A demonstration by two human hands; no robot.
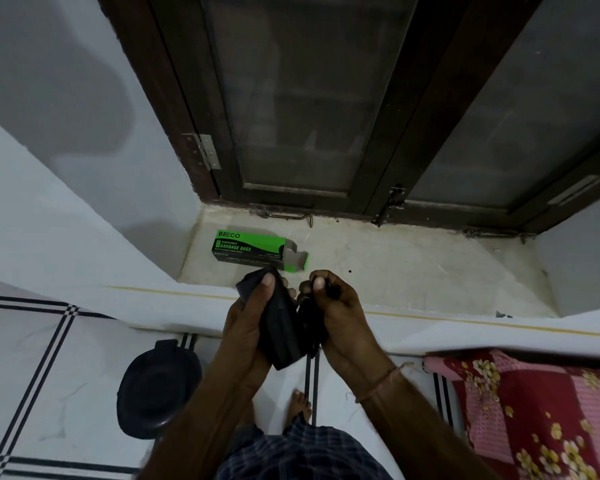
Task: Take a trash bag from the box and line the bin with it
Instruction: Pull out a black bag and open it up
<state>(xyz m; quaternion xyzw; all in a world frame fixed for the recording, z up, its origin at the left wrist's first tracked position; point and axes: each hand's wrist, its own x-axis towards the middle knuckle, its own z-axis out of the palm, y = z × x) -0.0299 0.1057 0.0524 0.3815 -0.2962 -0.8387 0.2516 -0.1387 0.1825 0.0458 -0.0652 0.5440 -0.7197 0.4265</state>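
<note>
A green and black garbage bag box [250,250] lies on the stone window sill [413,271] with its right end flap open. Just in front of it, both hands hold a black roll of trash bags [281,330]. My left hand [246,327] wraps the roll, thumb on its top end. My right hand [340,313] pinches a loose black part of the bag at the roll's right side. A dark round bin [156,386] with its lid on stands on the floor, lower left of my hands.
A dark wooden window frame [326,98] rises behind the sill. White tiled floor with black stripes [32,358] lies below. A red and pink floral cloth [534,410] sits at the right. My bare foot [298,407] is under my hands.
</note>
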